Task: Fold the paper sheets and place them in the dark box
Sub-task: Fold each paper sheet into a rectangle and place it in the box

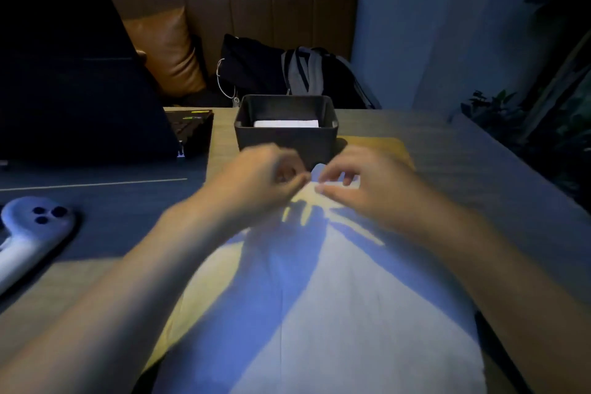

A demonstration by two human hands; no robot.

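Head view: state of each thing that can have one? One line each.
dark box: upright, open top, folded white paper inside.
paper sheet: flat on the table, far edge lifted at the hands.
left hand: fingers curled, pinching the sheet's far edge.
right hand: fingers curled, pinching the same edge.
laptop: open, lid up.
controller: lying on the table, untouched.
backpack: on the bench, behind the table.

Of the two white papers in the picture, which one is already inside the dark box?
The folded white paper lying inside the dark box. The other, the large white sheet, lies on the table, its far edge at the hands.
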